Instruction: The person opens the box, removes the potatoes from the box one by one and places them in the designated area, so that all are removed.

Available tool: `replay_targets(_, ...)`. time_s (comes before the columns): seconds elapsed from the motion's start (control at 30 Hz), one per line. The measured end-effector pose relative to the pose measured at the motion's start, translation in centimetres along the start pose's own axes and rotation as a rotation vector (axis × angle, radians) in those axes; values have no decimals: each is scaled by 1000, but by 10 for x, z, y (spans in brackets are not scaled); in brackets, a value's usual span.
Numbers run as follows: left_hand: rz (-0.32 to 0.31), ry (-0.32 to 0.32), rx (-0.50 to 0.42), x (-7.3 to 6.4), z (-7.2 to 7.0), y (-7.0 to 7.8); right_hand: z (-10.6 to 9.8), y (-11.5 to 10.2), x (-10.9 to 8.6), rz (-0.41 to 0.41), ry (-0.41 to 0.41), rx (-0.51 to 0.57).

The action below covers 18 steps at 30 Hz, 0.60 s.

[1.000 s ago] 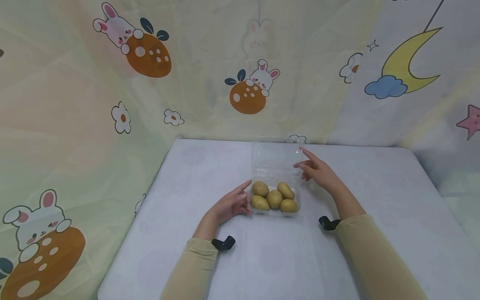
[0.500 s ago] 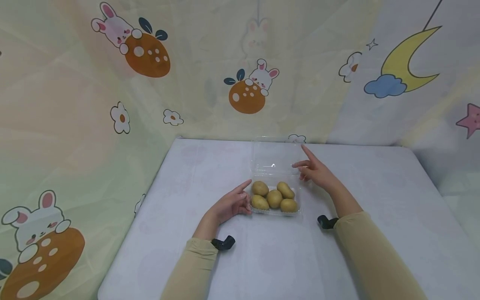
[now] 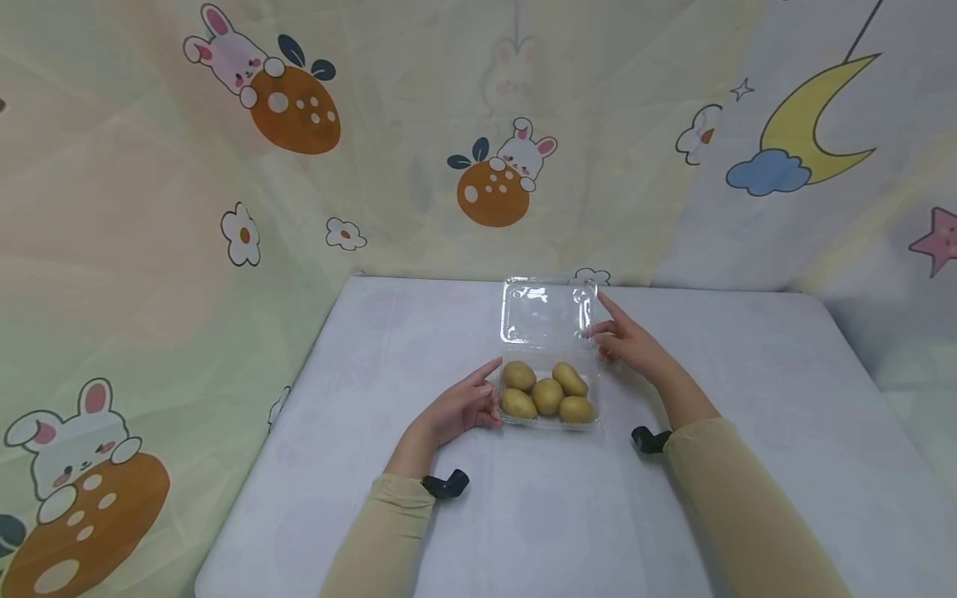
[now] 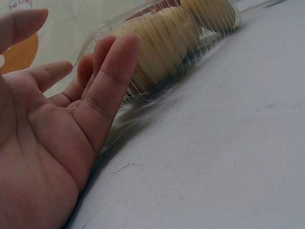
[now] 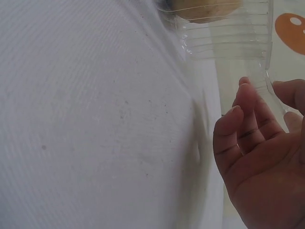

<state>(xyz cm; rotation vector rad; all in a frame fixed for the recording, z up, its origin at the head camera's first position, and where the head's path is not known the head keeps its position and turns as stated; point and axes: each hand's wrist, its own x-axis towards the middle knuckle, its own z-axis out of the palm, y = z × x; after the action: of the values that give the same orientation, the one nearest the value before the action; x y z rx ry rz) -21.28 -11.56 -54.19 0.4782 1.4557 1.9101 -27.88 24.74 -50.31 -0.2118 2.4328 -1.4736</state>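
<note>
A clear plastic clamshell box (image 3: 549, 426) lies on the table with several potatoes (image 3: 548, 397) in its base. Its see-through lid (image 3: 549, 314) is raised at the back. At the box's left side is my left hand (image 3: 459, 409), index finger extended along the edge; the left wrist view shows its loosely bent fingers (image 4: 112, 71) against the ribbed wall. My right hand (image 3: 631, 342) pinches the lid's right edge between thumb and fingers, index finger stretched towards the far corner. In the right wrist view, thumb (image 5: 290, 93) and fingers lie on opposite sides of the clear edge.
The white-covered table (image 3: 538, 523) extends around the box. A patterned cloth backdrop (image 3: 404, 100) with rabbits and a moon rises behind and at the sides. Black wrist cameras (image 3: 446, 484) sit at both sleeve cuffs.
The lid's angle has shifted: its far edge now appears slightly lower, with bright reflections on it. My right hand has moved slightly with it. The left hand and potatoes stay put.
</note>
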Motion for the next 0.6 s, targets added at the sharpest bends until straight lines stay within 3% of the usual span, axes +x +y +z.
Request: replay_targets(0.6, -10, 5, -6, -1, 0, 1, 5, 3, 8, 156, -35, 50)
